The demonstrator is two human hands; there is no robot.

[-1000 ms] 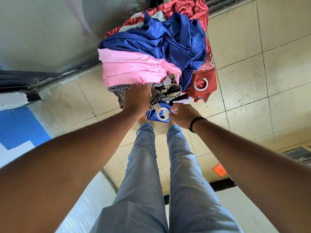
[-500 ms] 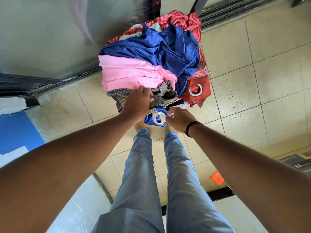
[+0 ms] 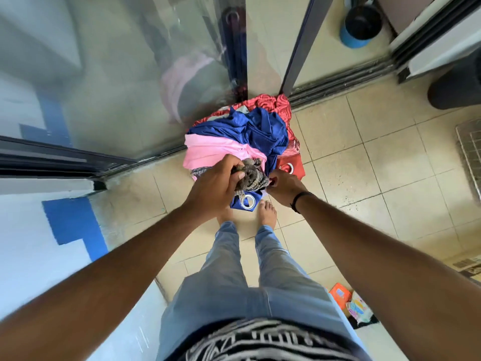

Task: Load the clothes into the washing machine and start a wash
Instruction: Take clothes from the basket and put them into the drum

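Note:
A pile of clothes [image 3: 242, 142] lies on the tiled floor in front of my bare feet: blue fabric on top, folded pink cloth [image 3: 213, 152] below it, red patterned cloth with metal eyelets behind and to the right. My left hand [image 3: 216, 186] is closed on a grey checked garment [image 3: 251, 175] at the near edge of the pile. My right hand [image 3: 282, 186] pinches fabric at the pile's right near edge, beside a blue eyelet piece [image 3: 247, 200]. No washing machine is recognisable in view.
A glass sliding door [image 3: 125, 82] and its floor track stand just behind the pile. A blue bucket [image 3: 358, 24] sits beyond the doorway. A wire rack [image 3: 471, 152] is at the right edge. Small packets [image 3: 348, 303] lie on the floor behind my right leg.
The view has pulled back and up, so the pile looks smaller and my feet show. My left hand has bunched the grey checked garment into its fist.

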